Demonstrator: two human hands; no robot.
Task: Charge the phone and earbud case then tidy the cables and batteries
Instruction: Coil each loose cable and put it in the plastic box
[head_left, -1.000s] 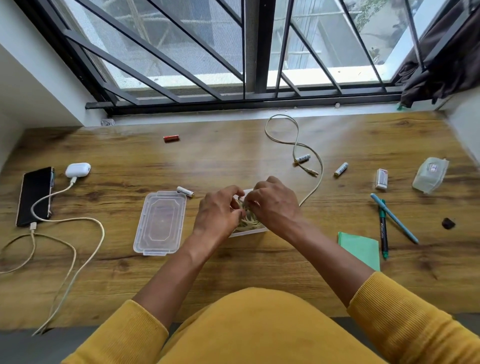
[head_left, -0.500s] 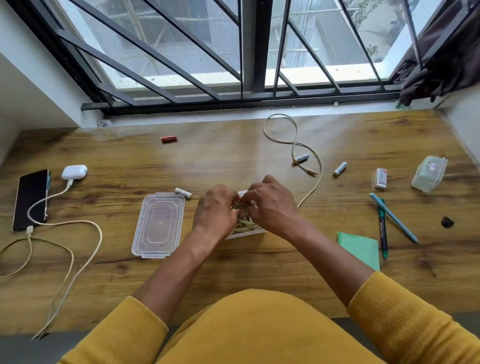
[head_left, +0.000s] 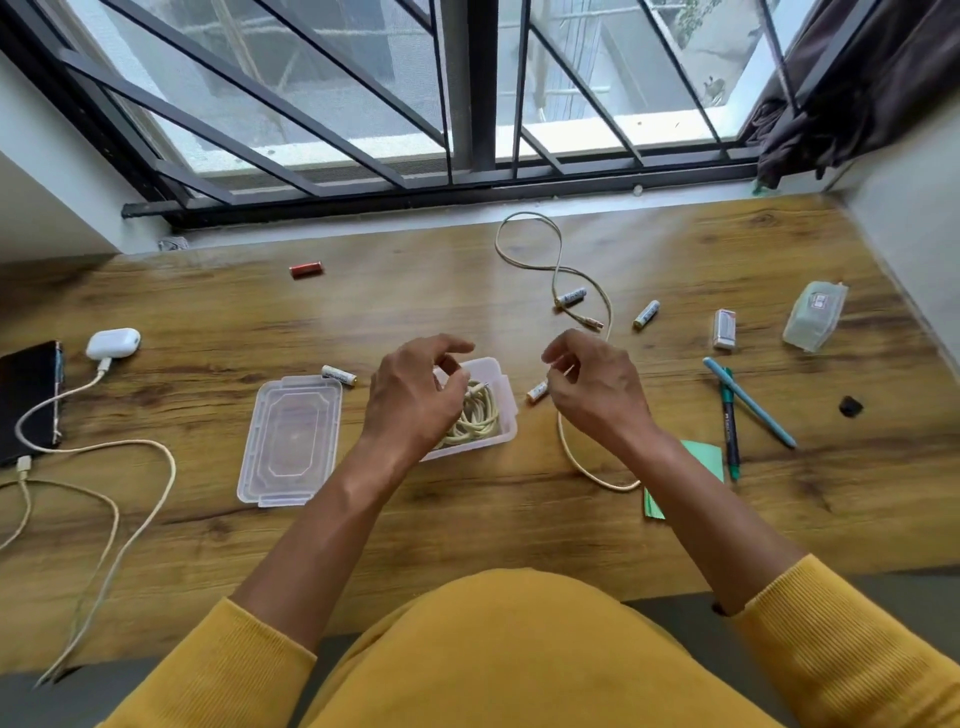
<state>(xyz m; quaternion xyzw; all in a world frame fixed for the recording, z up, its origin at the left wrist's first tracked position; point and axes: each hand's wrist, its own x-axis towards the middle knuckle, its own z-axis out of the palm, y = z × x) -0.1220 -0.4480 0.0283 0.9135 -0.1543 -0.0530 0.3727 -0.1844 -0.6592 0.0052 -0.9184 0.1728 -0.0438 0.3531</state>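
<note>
Both hands came off the coiled cable (head_left: 475, 421) in the box (head_left: 506, 410) and parted. The left hand (head_left: 415, 395) lifted above the box; the right hand (head_left: 592, 389) moved right, uncovering a battery (head_left: 537, 391).

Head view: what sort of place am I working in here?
Probably a home desk in a window nook: a wood-grain tabletop runs up to a barred window with a dark curtain, and pens, a black phone and a white earbud case lie about.

Wooden desk (head_left: 467, 525) beneath a daylit barred window (head_left: 467, 93), dark curtain (head_left: 857, 88) at right.
</note>
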